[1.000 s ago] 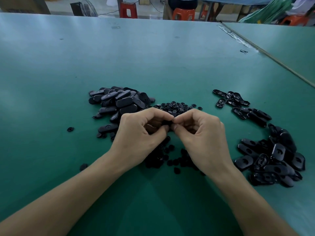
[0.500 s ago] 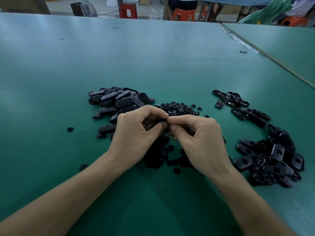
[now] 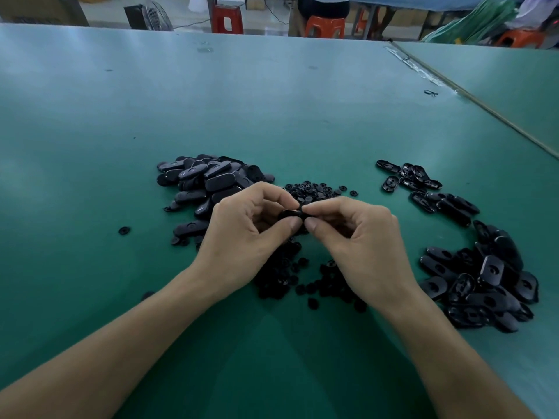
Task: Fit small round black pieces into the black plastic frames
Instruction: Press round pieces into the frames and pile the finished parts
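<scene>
My left hand (image 3: 242, 237) pinches one frame (image 3: 289, 213) between thumb and forefinger, just above the bench (image 3: 272, 116). My right hand (image 3: 363, 240) pinches the same frame at its right end, fingers curled. They hide whether a piece sits under the fingertips, so I cannot tell. I judge this to be the press-in step. To do it well, I'd steady the frame with the left hand and square the piece flat over its hole. Then I'd push straight in with the right thumb, never at a slant, until it seats flush. Loose pieces (image 3: 314, 190) lie heaped just beyond and beneath my hands. Frames with open holes (image 3: 484, 282) pile on the right, and another heap (image 3: 205, 182) lies on the left.
</scene>
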A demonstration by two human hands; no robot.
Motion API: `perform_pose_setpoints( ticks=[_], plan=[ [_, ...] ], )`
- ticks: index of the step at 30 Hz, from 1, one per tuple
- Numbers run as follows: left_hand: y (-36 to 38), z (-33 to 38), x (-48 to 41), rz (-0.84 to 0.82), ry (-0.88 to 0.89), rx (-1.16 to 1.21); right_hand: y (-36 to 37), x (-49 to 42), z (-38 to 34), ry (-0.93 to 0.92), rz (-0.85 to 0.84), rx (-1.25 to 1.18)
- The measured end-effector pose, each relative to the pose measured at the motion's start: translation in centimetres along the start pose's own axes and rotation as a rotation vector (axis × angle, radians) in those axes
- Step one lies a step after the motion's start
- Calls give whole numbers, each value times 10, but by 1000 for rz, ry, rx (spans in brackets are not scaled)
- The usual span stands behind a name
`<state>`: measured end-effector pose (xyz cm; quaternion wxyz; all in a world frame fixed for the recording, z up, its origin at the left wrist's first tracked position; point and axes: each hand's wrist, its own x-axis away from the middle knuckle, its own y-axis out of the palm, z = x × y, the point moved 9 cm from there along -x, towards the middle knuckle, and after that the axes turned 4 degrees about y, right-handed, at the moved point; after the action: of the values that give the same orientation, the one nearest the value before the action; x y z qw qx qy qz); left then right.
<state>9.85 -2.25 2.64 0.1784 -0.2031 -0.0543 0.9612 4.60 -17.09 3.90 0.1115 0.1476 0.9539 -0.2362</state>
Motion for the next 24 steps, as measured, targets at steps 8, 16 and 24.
perform_pose_setpoints(
  ticks=[8,16,24],
  plan=[
    [-2,-1,-1,14,-18,41,2,-2,4,51,-51,-73],
    [-5,2,-2,48,-15,28,3,-4,2,90,-30,-18],
    [-7,0,0,61,-47,45,5,-3,4,93,-61,-8]
  ],
)
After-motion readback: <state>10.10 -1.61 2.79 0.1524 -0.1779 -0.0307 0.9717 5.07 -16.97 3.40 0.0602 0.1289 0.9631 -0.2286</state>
